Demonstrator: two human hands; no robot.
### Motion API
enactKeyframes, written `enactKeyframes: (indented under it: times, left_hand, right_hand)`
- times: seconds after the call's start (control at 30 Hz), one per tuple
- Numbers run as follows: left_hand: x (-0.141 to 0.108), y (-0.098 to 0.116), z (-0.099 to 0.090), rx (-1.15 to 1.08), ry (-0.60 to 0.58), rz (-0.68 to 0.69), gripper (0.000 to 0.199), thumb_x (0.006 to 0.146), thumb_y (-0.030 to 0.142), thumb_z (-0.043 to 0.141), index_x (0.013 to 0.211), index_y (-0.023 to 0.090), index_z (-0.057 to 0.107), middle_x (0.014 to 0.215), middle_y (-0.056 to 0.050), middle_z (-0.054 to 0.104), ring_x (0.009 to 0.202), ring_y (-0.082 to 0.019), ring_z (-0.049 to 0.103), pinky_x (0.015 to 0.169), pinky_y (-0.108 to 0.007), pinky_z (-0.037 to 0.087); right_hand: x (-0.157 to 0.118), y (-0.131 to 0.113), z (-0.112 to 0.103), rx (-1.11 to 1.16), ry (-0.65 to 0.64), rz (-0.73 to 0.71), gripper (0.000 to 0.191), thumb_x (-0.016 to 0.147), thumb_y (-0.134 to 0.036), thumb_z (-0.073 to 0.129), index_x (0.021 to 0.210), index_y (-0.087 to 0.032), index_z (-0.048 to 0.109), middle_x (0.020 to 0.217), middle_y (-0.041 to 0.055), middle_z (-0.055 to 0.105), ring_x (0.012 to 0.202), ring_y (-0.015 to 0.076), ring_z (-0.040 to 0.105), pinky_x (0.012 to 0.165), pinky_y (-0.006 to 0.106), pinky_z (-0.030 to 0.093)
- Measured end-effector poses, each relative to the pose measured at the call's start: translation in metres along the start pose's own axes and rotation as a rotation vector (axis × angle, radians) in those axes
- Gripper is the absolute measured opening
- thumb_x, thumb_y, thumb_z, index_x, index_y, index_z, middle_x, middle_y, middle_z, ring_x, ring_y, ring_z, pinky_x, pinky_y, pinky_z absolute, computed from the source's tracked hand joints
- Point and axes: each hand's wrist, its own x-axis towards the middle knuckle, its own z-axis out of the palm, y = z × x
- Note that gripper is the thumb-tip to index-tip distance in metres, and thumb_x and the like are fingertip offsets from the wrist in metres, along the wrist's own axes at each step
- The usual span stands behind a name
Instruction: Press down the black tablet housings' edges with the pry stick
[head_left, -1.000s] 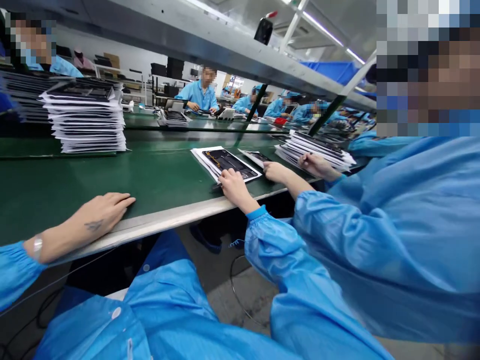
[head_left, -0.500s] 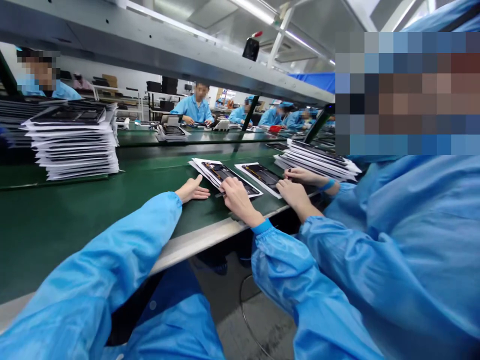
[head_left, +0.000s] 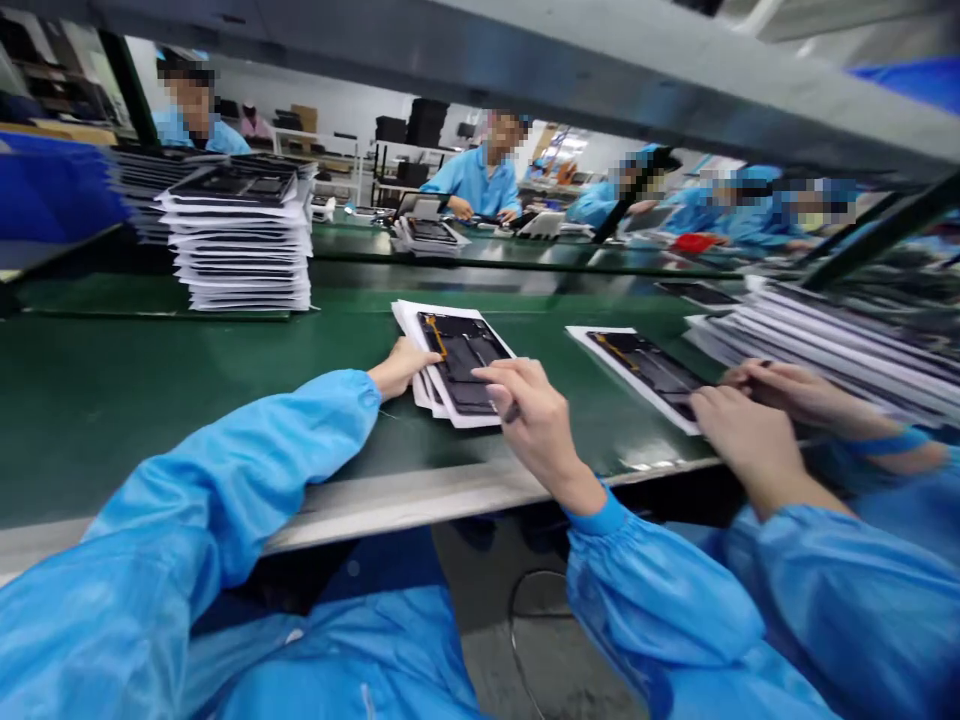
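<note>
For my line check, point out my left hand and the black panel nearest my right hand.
Left hand [head_left: 401,366]: head view, on the back of the hand.
Black panel [head_left: 461,362]: head view, on its dark middle.

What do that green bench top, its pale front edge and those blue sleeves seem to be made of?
The green bench top looks like a smooth rubbery mat, its soft reflections suggesting a semi-gloss finish. The front edge looks like dull grey metal, possibly painted. The blue sleeve on the left arm looks like thin, shiny synthetic fabric, creased in sharp folds.
</note>
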Motion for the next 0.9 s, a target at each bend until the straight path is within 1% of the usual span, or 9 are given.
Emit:
enactKeyframes:
  times: [0.07,0.13,0.23,0.3,0.43,0.53,0.7,0.8,0.9]
  left_hand:
    - [-0.018,0.013,-0.038,0.105,0.048,-0.004,0.034,0.098,0.036,0.064,0.124,0.014,0.061,0.122,-0.010,0.064,0.105,-0.021,0.066,0.089,-0.042,0.059]
    - [-0.032,0.028,-0.068,0.214,0.088,-0.014,0.032,0.098,0.035,0.064,0.123,0.014,0.061,0.121,-0.009,0.065,0.103,-0.021,0.067,0.088,-0.040,0.060]
    - [-0.044,0.048,-0.094,0.374,0.092,-0.049,0.033,0.098,0.031,0.063,0.125,0.013,0.060,0.111,-0.009,0.069,0.092,-0.019,0.070,0.082,-0.037,0.061]
    - [-0.050,0.062,-0.105,0.492,0.061,-0.071,0.038,0.096,0.029,0.066,0.128,0.011,0.059,0.096,-0.008,0.072,0.078,-0.018,0.071,0.074,-0.034,0.062]
    - [-0.072,0.094,-0.131,0.745,0.090,-0.028,0.069,0.088,0.023,0.070,0.149,0.012,0.039,0.065,0.002,0.066,0.048,-0.012,0.062,0.058,-0.024,0.057]
    - [-0.100,0.109,-0.155,0.877,0.099,0.003,0.082,0.090,0.025,0.066,0.159,0.016,0.023,0.063,0.004,0.064,0.043,-0.012,0.059,0.049,-0.020,0.052]
    - [-0.147,0.101,-0.185,1.144,-0.006,0.081,0.083,0.097,0.036,0.054,0.163,0.020,0.007,0.075,0.002,0.069,0.050,-0.012,0.064,0.050,-0.019,0.050]
    - [-0.164,0.092,-0.193,1.213,-0.049,0.130,0.079,0.099,0.042,0.049,0.163,0.022,0.008,0.075,0.003,0.068,0.052,-0.011,0.062,0.053,-0.020,0.050]
    - [-0.171,0.092,-0.194,1.228,-0.077,0.170,0.076,0.100,0.044,0.047,0.163,0.022,0.011,0.075,0.004,0.068,0.053,-0.011,0.060,0.056,-0.021,0.048]
  right_hand:
    - [0.009,-0.022,-0.004,0.126,0.071,-0.002,0.038,0.107,-0.036,0.031,0.118,-0.023,0.065,0.106,0.0100,0.065,0.102,0.0237,0.061,0.084,0.040,0.050]
    - [0.023,-0.040,-0.004,0.285,0.131,-0.026,0.039,0.107,-0.042,0.032,0.114,-0.024,0.067,0.103,0.0089,0.066,0.097,0.0221,0.063,0.079,0.038,0.051]
    - [0.049,-0.053,0.004,0.372,0.148,-0.053,0.039,0.107,-0.043,0.035,0.109,-0.023,0.068,0.098,0.0071,0.067,0.088,0.0197,0.063,0.075,0.036,0.051]
    - [0.063,-0.050,0.014,0.322,0.064,-0.074,0.035,0.107,-0.039,0.038,0.107,-0.022,0.069,0.099,0.0071,0.068,0.090,0.0199,0.062,0.079,0.036,0.050]
    - [0.070,-0.024,0.031,0.231,-0.259,-0.169,0.024,0.101,-0.026,0.049,0.096,-0.020,0.072,0.096,0.0086,0.071,0.088,0.0218,0.057,0.081,0.038,0.048]
    - [0.062,-0.010,0.041,0.256,-0.393,-0.221,0.020,0.096,-0.018,0.054,0.097,-0.021,0.074,0.097,0.0080,0.072,0.086,0.0211,0.058,0.079,0.036,0.049]
    - [0.050,-0.009,0.050,0.272,-0.485,-0.282,0.023,0.096,-0.016,0.052,0.107,-0.021,0.072,0.106,0.0093,0.070,0.093,0.0216,0.058,0.082,0.036,0.050]
    - [0.046,-0.013,0.047,0.252,-0.515,-0.314,0.018,0.097,-0.019,0.055,0.109,-0.019,0.069,0.106,0.0101,0.069,0.092,0.0217,0.056,0.080,0.035,0.047]
    - [0.045,-0.017,0.045,0.217,-0.529,-0.334,0.014,0.095,-0.018,0.057,0.106,-0.018,0.066,0.103,0.0106,0.068,0.088,0.0214,0.053,0.077,0.035,0.043]
